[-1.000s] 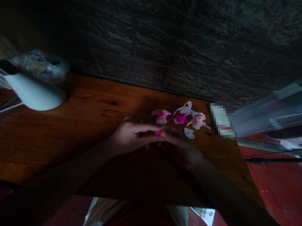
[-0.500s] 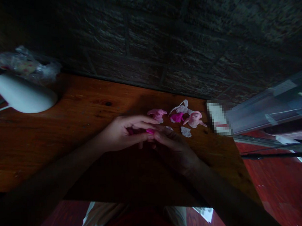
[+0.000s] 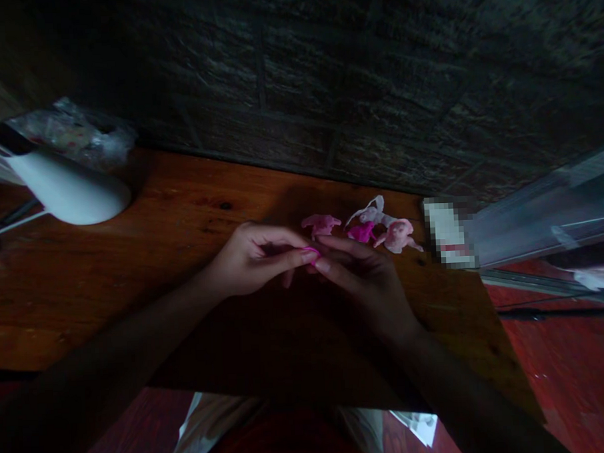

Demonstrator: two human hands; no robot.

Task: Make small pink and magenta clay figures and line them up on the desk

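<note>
A small bright pink piece (image 3: 311, 254), soft-looking and mostly covered by fingertips, is pinched between both hands above the table. My left hand (image 3: 256, 258) holds it from the left with thumb and fingers. From the right, my right hand (image 3: 367, 274) grips its other side. Just beyond the hands lie a pink crumpled piece (image 3: 320, 224), a magenta piece (image 3: 362, 232), a pale pink piece (image 3: 398, 235) and a whitish piece (image 3: 374, 213). Their exact kind is too dim to make out.
On the wooden table (image 3: 181, 198), a white lamp-like or jug-like object (image 3: 83, 192) stands at left before a clear plastic bag (image 3: 95, 139). A blurred pale box (image 3: 448, 232) lies at the right edge. The dark stone wall (image 3: 296, 86) borders the back.
The view has shifted slightly, so the table's things appear further right. My fingers have turned the pink piece, and my right hand's fingers are more raised, covering the loose whitish scrap.
</note>
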